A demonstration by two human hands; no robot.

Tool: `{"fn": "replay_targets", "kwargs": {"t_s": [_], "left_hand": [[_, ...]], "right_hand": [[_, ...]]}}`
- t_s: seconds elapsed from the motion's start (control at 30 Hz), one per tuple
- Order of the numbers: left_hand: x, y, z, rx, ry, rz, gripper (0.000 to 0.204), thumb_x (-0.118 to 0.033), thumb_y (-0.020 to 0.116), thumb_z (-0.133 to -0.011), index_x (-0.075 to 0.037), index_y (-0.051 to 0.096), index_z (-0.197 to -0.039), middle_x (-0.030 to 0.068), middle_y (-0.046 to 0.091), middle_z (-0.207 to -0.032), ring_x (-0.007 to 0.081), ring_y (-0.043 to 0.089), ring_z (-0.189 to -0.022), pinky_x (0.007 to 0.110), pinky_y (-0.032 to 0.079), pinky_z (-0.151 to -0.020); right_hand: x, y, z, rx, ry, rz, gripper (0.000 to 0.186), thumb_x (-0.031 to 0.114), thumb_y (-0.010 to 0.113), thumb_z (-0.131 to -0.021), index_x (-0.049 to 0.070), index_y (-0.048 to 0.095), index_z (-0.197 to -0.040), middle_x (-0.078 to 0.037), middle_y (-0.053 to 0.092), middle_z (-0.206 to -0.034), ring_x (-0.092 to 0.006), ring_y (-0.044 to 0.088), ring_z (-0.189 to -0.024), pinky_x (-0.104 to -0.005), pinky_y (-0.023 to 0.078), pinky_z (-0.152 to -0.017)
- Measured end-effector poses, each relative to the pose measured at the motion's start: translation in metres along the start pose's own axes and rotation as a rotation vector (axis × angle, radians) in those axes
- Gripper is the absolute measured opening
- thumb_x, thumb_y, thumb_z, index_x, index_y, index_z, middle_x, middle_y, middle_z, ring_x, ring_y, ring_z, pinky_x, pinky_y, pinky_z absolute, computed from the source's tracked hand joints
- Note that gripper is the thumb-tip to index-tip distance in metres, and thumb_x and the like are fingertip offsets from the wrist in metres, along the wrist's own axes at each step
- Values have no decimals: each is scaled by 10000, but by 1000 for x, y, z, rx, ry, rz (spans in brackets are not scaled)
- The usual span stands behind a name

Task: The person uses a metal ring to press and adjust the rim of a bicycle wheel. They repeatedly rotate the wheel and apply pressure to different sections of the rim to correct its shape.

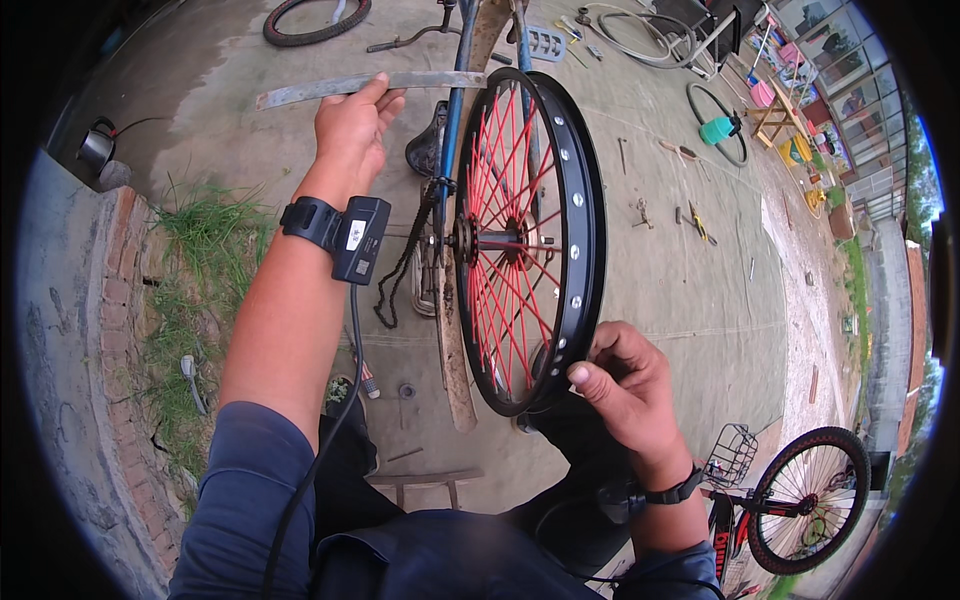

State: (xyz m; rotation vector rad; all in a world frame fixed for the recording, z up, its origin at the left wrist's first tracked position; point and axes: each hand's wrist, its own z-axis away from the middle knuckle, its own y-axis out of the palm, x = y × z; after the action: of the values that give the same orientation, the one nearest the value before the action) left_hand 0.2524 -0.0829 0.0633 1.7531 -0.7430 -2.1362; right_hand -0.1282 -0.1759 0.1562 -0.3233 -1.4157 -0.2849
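Observation:
My left hand (355, 130) grips a flat, slightly curved grey metal strip (300, 92), whose right end reaches the top of a bicycle wheel. The wheel has a black rim (575, 200) with a row of round holes, red spokes (495, 300) and a dark hub (500, 242). It sits upright in a weathered blue bicycle frame (445, 150), beside a long rusty mudguard (455, 390) and a dangling chain (390, 290). My right hand (625, 385) is closed at the lower right of the rim, thumb against it, other fingertips partly hidden.
A red-and-black bicycle (745, 520) lies at lower right. A concrete wall (75, 350) and grass (195, 250) border the left. Tools (695, 225), a loose tyre (315, 30), a kettle (95, 145) and a coiled hose (640, 35) lie around the ground sheet (700, 320).

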Motion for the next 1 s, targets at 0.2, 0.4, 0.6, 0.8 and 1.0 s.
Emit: {"fn": "replay_targets", "kwargs": {"t_s": [0.2, 0.4, 0.6, 0.8, 1.0], "left_hand": [[0, 1, 0, 1, -1, 0, 133, -66, 672, -985, 57, 654, -1032, 124, 709, -998, 221, 725, -904, 306, 617, -796], [2, 2, -1, -1, -1, 11, 128, -62, 678, -981, 59, 651, -1016, 131, 706, -994, 224, 725, -898, 308, 619, -799], [0, 1, -2, -7, -3, 8, 124, -60, 679, -980, 57, 649, -1009, 129, 704, -990, 222, 724, -895, 307, 621, -792], [0, 0, -2, 6, -1, 5, 120, -55, 681, -977, 54, 647, -1016, 126, 705, -992, 218, 724, -885, 298, 623, -779], [2, 0, -5, 20, 3, 21, 128, -56, 679, -977, 57, 649, -1028, 125, 705, -995, 217, 725, -887, 298, 622, -777]], "right_hand": [[-10, -7, 2, 67, -30, 121, 193, 128, 835, -871, 30, 674, -912, -32, 669, -902, -82, 597, -709, -259, 455, -590], [-38, -22, 18, 199, 220, 281, 227, 140, 864, -836, 41, 687, -936, 3, 640, -814, -62, 540, -700, -254, 436, -608], [-35, -20, 12, 237, 164, 235, 164, 103, 808, -886, 27, 682, -956, 5, 644, -787, -60, 542, -707, -261, 449, -612], [-15, -11, 3, 118, 37, 1, 193, 104, 833, -865, 41, 679, -963, -8, 646, -870, -58, 570, -749, -250, 451, -638], [-27, -24, 11, 222, 134, 251, 305, 152, 905, -793, 37, 685, -971, -11, 635, -866, -69, 574, -755, -249, 455, -646]]}}
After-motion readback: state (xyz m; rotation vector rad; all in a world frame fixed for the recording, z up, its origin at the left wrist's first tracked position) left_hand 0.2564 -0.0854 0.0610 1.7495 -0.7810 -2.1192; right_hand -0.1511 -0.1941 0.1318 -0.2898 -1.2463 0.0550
